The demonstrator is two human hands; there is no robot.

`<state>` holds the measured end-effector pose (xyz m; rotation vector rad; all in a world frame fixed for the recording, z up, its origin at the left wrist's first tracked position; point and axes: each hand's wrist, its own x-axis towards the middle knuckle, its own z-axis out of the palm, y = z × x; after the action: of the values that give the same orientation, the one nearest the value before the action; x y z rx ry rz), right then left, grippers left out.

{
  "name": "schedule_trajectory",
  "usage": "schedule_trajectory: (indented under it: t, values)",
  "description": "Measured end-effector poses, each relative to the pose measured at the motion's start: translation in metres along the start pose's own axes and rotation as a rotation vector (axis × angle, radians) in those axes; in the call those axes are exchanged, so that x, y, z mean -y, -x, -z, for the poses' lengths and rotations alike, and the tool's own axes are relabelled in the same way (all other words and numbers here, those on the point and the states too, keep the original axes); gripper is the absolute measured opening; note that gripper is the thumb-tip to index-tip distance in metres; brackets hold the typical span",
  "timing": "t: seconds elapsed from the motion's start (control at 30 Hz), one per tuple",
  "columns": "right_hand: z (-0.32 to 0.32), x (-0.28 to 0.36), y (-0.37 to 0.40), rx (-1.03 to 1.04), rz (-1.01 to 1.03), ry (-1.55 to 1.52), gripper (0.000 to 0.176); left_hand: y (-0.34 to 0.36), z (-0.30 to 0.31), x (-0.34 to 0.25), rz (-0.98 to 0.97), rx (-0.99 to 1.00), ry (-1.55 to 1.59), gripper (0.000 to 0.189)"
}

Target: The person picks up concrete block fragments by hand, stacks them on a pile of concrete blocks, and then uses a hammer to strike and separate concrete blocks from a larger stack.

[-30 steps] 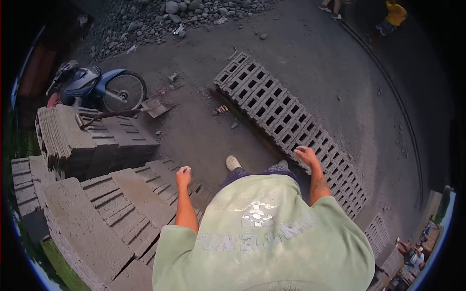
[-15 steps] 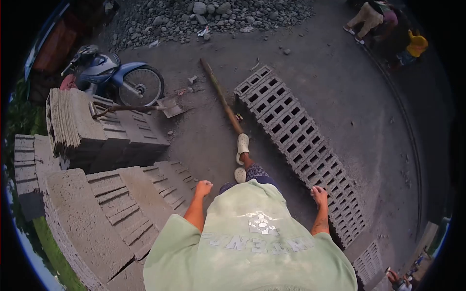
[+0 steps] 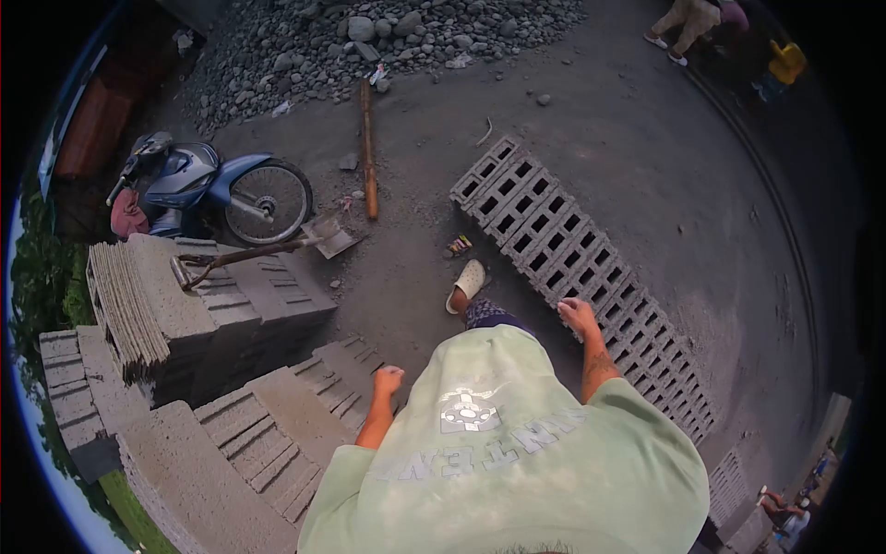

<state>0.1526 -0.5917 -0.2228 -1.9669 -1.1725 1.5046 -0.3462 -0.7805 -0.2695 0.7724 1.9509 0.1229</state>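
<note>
My left hand [image 3: 388, 380] is closed in a loose fist with nothing seen in it, beside the stacked concrete blocks [image 3: 297, 412] on my left. My right hand [image 3: 578, 318] hangs with its fingers loosely bent and a little apart, holding nothing; it overlaps the edge of a long row of hollow blocks [image 3: 570, 242] in this view. One cream clog [image 3: 469, 284] shows on my foot ahead of my shirt. Beyond it a wooden pole [image 3: 368, 152] lies on the ground, its far end near the gravel.
A shovel [image 3: 254, 253] rests across another block stack [image 3: 175, 286] at left, near a blue motorcycle [image 3: 212, 185]. A gravel heap [image 3: 305, 60] lies ahead. A small colourful wrapper [image 3: 458, 246] is on the ground. People [image 3: 685, 28] are at far right, one in a yellow top [image 3: 786, 63].
The pole has shifted away from my foot toward the gravel and turned straighter ahead. My right hand has swung forward and its fingers have loosened; only one clog shows now.
</note>
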Motion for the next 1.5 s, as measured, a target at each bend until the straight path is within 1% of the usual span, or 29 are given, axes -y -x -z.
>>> schedule_trajectory:
  t: [0.03,0.07,0.13,0.2,0.23,0.27,0.3,0.33,0.4,0.47,0.5,0.57,0.6,0.67,0.73,0.8,0.9,0.97,1.03,1.07,1.1,1.13,1.17,1.2,1.27,1.33,1.37,1.43,1.5]
  values:
    - [0.002,0.035,-0.028,-0.037,0.088,-0.036,0.032,-0.012,0.008,0.003,-0.027,0.08,-0.271,0.024]
    - [0.007,0.079,-0.042,-0.101,0.15,0.062,0.036,-0.021,0.023,-0.017,-0.043,0.091,-0.293,0.024]
    - [0.014,0.167,-0.045,-0.121,0.154,-0.035,0.038,-0.015,0.06,-0.051,0.108,0.189,-0.309,0.027]
    - [0.015,0.2,-0.058,-0.117,0.107,-0.058,0.038,-0.061,0.083,-0.074,-0.059,0.009,-0.214,0.026]
    - [0.015,0.213,-0.066,-0.098,0.066,-0.073,0.037,-0.087,0.095,-0.093,-0.055,-0.068,-0.104,0.025]
    - [0.014,0.219,-0.07,-0.102,0.061,0.035,0.037,-0.106,0.111,-0.133,-0.044,-0.139,0.003,0.025]
    - [0.012,0.212,-0.073,-0.106,0.035,0.027,0.037,-0.118,0.123,-0.172,-0.107,-0.122,0.18,0.024]
    - [0.009,0.192,-0.077,-0.111,0.047,0.077,0.037,-0.15,0.133,-0.193,-0.193,-0.182,-0.018,0.024]
    - [0.002,0.14,-0.084,-0.151,0.119,0.099,0.035,-0.169,0.149,-0.274,-0.291,-0.173,-0.136,0.026]
    - [0.002,0.126,-0.053,-0.152,-0.267,-0.078,0.034,-0.207,0.151,-0.333,-0.431,-0.115,-0.185,0.026]
    - [-0.001,0.101,-0.039,-0.202,-0.322,-0.2,0.034,-0.213,0.149,-0.368,-0.444,-0.103,-0.192,0.026]
    - [-0.004,0.058,-0.004,-0.323,-0.447,-0.219,0.035,-0.212,0.138,-0.441,-0.611,-0.075,-0.314,0.025]
    - [-0.007,0.052,0.019,-0.422,-0.512,-0.258,0.035,-0.228,0.127,-0.462,-0.62,-0.051,-0.339,0.025]
    - [-0.025,0.025,0.062,-0.631,-0.688,-0.513,0.035,-0.268,0.101,-0.495,-0.729,-0.093,-0.519,0.026]
    - [-0.047,0.019,0.103,-0.772,-0.768,-0.569,0.036,-0.321,0.067,-0.511,-0.724,-0.028,-0.583,0.027]
    - [-0.075,0.029,0.129,-0.799,-0.857,-0.505,0.033,-0.39,0.021,-0.536,-0.717,0.029,-0.627,0.028]
    - [-0.14,0.055,0.142,-0.815,-0.946,-0.531,0.029,-0.484,-0.046,-0.529,-0.592,0.13,-0.608,0.033]
    - [-0.206,0.026,0.166,-0.605,-1.004,-0.396,0.026,-0.538,-0.083,-0.51,-0.574,0.077,-0.654,0.046]
    - [-0.24,0.067,0.15,-0.513,-1.168,-0.517,0.024,-0.573,-0.113,-0.488,-0.535,0.075,-0.684,0.05]
    - [-0.254,0.071,0.15,-0.554,-1.212,-0.534,0.024,-0.583,-0.13,-0.477,-0.505,0.063,-0.7,0.054]
    - [-0.271,0.077,0.152,-0.514,-1.245,-0.638,0.023,-0.585,-0.136,-0.47,-0.579,0.088,-0.743,0.049]
    - [-0.291,0.087,0.153,-0.502,-1.267,-0.755,0.022,-0.59,-0.134,-0.461,-0.677,0.127,-0.777,0.045]
    - [-0.303,0.093,0.155,-0.52,-1.272,-0.742,0.023,-0.615,-0.134,-0.433,-0.882,0.022,-0.693,0.038]
    - [-0.311,0.099,0.158,-0.543,-1.274,-0.736,0.024,-0.6,-0.124,-0.448,-0.847,0.112,-0.678,0.031]
    - [-0.295,0.128,0.149,-0.518,-1.362,-0.745,0.026,-0.58,-0.11,-0.466,-0.941,0.098,-0.799,0.026]
    - [-0.304,0.135,0.164,-0.7,-1.314,-0.803,0.027,-0.579,-0.097,-0.469,-0.98,0.034,-0.664,0.026]
    - [-0.306,0.142,0.17,-0.741,-1.293,-0.84,0.027,-0.562,-0.082,-0.486,-0.926,0.111,-0.712,0.025]
    - [-0.309,0.154,0.18,-0.802,-1.304,-0.813,0.028,-0.55,-0.059,-0.506,-1.034,0.237,-0.808,0.026]
    - [-0.332,0.153,0.198,-0.88,-1.216,-0.887,0.028,-0.528,-0.041,-0.528,-1.198,0.233,-0.672,0.031]
